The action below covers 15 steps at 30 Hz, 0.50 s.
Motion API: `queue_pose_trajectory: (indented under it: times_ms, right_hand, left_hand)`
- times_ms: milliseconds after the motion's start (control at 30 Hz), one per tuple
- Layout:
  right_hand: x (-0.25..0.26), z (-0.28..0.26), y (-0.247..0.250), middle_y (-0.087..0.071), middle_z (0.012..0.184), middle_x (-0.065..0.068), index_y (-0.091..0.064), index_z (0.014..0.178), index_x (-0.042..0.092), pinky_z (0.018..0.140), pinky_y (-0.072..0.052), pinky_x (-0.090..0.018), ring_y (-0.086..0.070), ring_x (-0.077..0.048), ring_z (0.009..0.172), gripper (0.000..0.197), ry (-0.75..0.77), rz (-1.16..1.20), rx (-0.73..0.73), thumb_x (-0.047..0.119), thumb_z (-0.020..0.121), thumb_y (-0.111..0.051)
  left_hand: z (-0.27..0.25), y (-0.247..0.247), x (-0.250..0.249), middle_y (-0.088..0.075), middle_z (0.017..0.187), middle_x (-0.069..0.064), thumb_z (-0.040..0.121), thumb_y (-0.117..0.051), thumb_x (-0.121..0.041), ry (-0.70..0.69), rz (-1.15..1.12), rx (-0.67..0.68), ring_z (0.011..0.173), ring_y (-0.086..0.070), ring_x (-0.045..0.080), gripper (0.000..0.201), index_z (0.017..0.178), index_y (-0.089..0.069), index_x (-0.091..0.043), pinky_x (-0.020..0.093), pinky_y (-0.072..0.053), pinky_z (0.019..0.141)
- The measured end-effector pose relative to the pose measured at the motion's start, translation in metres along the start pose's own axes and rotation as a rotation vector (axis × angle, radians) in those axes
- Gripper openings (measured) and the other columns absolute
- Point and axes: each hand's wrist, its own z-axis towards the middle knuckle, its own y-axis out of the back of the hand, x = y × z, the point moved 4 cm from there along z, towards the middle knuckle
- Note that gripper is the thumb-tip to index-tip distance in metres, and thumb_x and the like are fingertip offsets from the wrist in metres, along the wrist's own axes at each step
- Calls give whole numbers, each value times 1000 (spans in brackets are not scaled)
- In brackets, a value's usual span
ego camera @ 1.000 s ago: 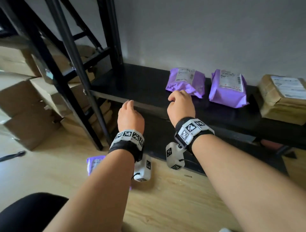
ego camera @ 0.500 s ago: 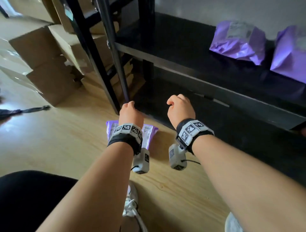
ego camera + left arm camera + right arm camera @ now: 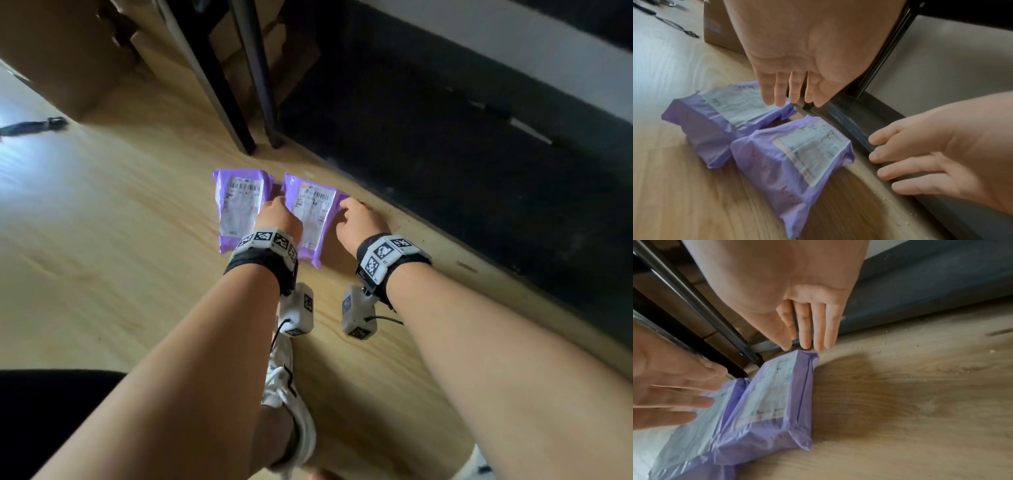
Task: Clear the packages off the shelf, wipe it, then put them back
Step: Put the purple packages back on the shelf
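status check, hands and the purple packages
Left hand and right hand open, holding nothing. Two purple packages side by side on floor. Nothing blocking them.

I see both of my hands low over the wooden floor (image 3: 102, 222), fingers straight, holding nothing. Between them lies the right purple package (image 3: 310, 214); the left purple package (image 3: 239, 205) sits just beyond my left hand (image 3: 279, 217), the two parcels side by side and almost touching, so no fingers fit between them. Past my right hand (image 3: 359, 222) the dark base of the shelf (image 3: 462, 178) blocks that side. Ahead of the fingertips stand the black shelf legs (image 3: 246, 113) and cardboard boxes (image 3: 68, 58). Bare floor lies left of the left package.
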Motion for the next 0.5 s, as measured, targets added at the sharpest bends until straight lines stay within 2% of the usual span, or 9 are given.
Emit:
queue_pose_trajectory:
  times_ms: [67,167,233,333,433,500]
  right_hand:
    - [-7,9,-16,-56,136,-7,-46,139,20,100,-46,-37,-56,-28,120,48,-39,11,54,13,92,-49]
    - [-12,19,-34,-60,129,-8,-51,133,16,96,-48,-36,-59,-30,115,39,-56,-5,125,15,93,-51]
    - [-12,24,-47,-64,120,-8,-57,124,14,85,-48,-33,-62,-31,108,31,-56,-44,193,19,94,-52]
    - [-10,29,-63,-68,96,-7,-65,106,10,67,-44,-26,-64,-24,80,20,-39,-100,270,19,95,-52]
    - [-11,30,-69,-66,83,-3,-65,106,7,52,-38,-21,-58,-18,64,20,-44,-87,285,12,95,-49]
    - [-10,28,-65,-63,82,-3,-64,105,5,38,-32,-16,-53,-12,54,20,-50,-69,276,9,95,-47]
  left_hand:
    - [6,-10,4,-49,134,18,90,-38,-5,52,35,44,123,-49,36,42,131,-47,-4,40,-40,100]
    - [11,-22,10,-49,136,17,95,-39,-11,120,69,122,126,-49,34,40,133,-43,-1,41,-39,102]
    - [14,-27,13,-53,134,18,95,-42,-13,158,63,138,124,-51,34,39,132,-45,1,39,-41,99]
    - [16,-29,14,-55,132,19,96,-43,-10,170,70,147,123,-53,33,38,131,-48,3,35,-42,97]
    - [11,-29,11,-56,131,20,97,-41,-9,129,60,133,122,-53,34,36,130,-50,4,35,-43,96]
    - [5,-27,9,-56,130,21,98,-42,-11,102,17,110,121,-54,35,36,128,-53,3,38,-43,97]
